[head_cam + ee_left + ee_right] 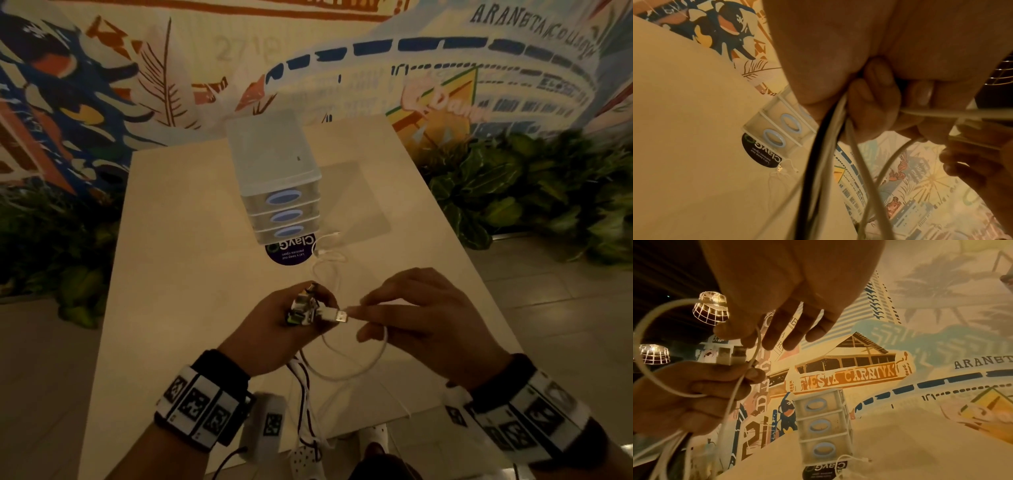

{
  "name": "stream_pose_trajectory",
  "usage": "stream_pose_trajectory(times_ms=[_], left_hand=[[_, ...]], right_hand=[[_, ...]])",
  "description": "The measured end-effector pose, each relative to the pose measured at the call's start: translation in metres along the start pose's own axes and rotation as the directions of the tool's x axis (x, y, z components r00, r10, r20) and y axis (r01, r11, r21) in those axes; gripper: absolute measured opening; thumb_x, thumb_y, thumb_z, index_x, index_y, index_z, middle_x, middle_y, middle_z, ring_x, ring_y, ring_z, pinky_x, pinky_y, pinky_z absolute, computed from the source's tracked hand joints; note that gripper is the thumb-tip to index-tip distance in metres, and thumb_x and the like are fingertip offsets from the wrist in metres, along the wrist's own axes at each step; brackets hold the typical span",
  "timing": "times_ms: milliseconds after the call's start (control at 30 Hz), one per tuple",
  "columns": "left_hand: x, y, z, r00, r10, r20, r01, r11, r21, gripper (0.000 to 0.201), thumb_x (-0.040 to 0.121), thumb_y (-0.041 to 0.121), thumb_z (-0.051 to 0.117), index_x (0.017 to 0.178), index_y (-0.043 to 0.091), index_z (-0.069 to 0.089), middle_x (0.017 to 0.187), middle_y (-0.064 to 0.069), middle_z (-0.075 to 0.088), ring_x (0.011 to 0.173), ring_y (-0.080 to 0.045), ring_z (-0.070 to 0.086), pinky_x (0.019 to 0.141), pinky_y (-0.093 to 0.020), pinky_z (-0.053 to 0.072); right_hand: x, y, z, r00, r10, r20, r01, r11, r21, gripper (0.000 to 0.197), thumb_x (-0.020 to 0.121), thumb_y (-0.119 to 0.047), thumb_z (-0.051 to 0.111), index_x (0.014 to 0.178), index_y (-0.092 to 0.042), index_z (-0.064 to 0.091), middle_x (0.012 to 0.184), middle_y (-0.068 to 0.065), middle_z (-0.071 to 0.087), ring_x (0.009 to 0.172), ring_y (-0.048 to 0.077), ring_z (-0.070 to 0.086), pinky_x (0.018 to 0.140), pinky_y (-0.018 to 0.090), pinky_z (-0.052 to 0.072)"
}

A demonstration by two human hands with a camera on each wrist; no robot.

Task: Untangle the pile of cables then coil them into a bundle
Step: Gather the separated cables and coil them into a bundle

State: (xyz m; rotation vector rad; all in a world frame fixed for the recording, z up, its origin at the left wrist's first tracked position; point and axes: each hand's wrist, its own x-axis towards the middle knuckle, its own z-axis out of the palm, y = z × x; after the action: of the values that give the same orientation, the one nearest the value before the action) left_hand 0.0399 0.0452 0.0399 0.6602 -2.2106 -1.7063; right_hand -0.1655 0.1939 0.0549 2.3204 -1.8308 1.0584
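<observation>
My left hand (291, 325) grips a bunch of cable plugs and cords above the table's near end. Its fingers (875, 105) curl round a black cable (813, 162) and several white ones, which hang down past the front edge. A white USB plug (337, 314) sticks out of that fist to the right. My right hand (363, 310) pinches the white cable (754, 353) beside this plug with thumb and forefinger (748, 337), the other fingers held straight. That cable makes a loop (376, 356) under both hands. Another thin white cable (327, 260) lies loose on the table.
A translucent three-drawer unit (274, 164) stands mid-table (188, 240), with a dark round sticker (291, 253) at its foot. Leafy plants (531, 192) flank the table on both sides. A painted mural wall rises behind.
</observation>
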Motion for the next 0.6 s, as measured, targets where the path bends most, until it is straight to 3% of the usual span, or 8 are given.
stream_pose_trajectory(times_ms=[67,133,233,333,400,467,533,600], left_hand=[[-0.001,0.001,-0.001,0.997,-0.015,-0.077,0.006,0.993,-0.114,0.015,0.094,0.023,0.069,0.107,0.016,0.066,0.088,0.005,0.069,0.077,-0.011,0.065,0.073,-0.036,0.053],[0.0,0.006,-0.002,0.97,-0.099,-0.221,0.028,0.952,-0.304,0.014,0.098,0.013,0.061,0.11,0.016,0.067,0.068,0.005,0.057,0.049,-0.009,0.042,0.053,-0.028,0.038],[0.002,0.019,-0.007,0.906,-0.227,-0.357,-0.004,0.838,-0.546,0.025,0.095,0.022,0.057,0.114,0.008,0.066,0.06,0.001,0.027,0.051,-0.014,0.019,0.049,-0.028,0.022],[0.006,0.034,-0.001,0.882,-0.261,-0.392,-0.053,0.772,-0.633,0.034,0.089,0.031,0.058,0.113,0.008,0.063,0.063,-0.002,0.022,0.053,-0.014,0.017,0.049,-0.029,0.021],[0.007,0.04,0.007,0.88,-0.25,-0.404,-0.058,0.787,-0.614,0.035,0.087,0.035,0.06,0.111,0.009,0.063,0.066,-0.004,0.019,0.055,-0.014,0.018,0.052,-0.033,0.022],[0.008,0.042,0.013,0.871,-0.22,-0.439,-0.036,0.863,-0.503,0.024,0.091,0.036,0.06,0.104,0.017,0.068,0.065,0.001,0.027,0.057,-0.014,0.027,0.057,-0.039,0.036],[0.008,0.045,0.013,0.864,-0.196,-0.464,-0.001,0.921,-0.391,0.016,0.099,0.029,0.057,0.104,0.022,0.071,0.06,0.011,0.047,0.056,-0.01,0.042,0.068,-0.044,0.053],[0.008,0.046,0.01,0.876,-0.169,-0.452,0.015,0.946,-0.324,0.017,0.099,0.023,0.059,0.11,0.024,0.072,0.078,0.015,0.068,0.059,-0.009,0.054,0.07,-0.04,0.058]], right_hand=[[-0.004,0.007,-0.004,0.997,0.071,0.039,-0.07,0.997,-0.017,0.025,0.096,-0.05,0.06,0.099,-0.032,0.077,0.101,-0.012,0.07,0.094,0.009,0.06,0.08,0.025,0.045],[-0.014,0.014,-0.007,0.977,0.187,0.102,-0.181,0.981,-0.064,0.045,0.101,-0.059,0.043,0.085,-0.028,0.072,0.089,-0.012,0.063,0.082,0.008,0.054,0.07,0.021,0.043],[-0.045,0.019,0.0,0.901,0.324,0.289,-0.307,0.946,-0.104,0.047,0.103,-0.065,0.027,0.082,-0.036,0.056,0.082,-0.017,0.048,0.072,0.003,0.046,0.062,0.022,0.041],[-0.08,0.002,0.022,0.733,0.397,0.552,-0.42,0.903,-0.092,0.061,0.097,-0.074,0.009,0.087,-0.031,0.051,0.091,-0.013,0.046,0.083,0.005,0.048,0.073,0.024,0.04],[-0.099,-0.015,0.043,0.596,0.382,0.706,-0.508,0.86,-0.037,0.051,0.102,-0.065,0.021,0.101,-0.03,0.058,0.108,-0.006,0.053,0.1,0.01,0.053,0.083,0.024,0.039],[-0.112,-0.025,0.059,0.435,0.34,0.834,-0.589,0.808,-0.022,0.027,0.107,-0.043,0.037,0.119,-0.033,0.059,0.129,0.001,0.055,0.119,0.02,0.053,0.096,0.027,0.04],[-0.115,-0.025,0.055,0.435,0.346,0.832,-0.617,0.787,-0.005,0.035,0.103,-0.056,0.043,0.134,-0.043,0.054,0.134,-0.014,0.055,0.12,0.007,0.054,0.102,0.025,0.042],[-0.093,-0.021,0.032,0.481,0.477,0.736,-0.659,0.75,-0.056,0.063,0.081,-0.089,0.04,0.138,-0.064,0.035,0.13,-0.038,0.047,0.113,-0.017,0.051,0.097,0.009,0.04]])
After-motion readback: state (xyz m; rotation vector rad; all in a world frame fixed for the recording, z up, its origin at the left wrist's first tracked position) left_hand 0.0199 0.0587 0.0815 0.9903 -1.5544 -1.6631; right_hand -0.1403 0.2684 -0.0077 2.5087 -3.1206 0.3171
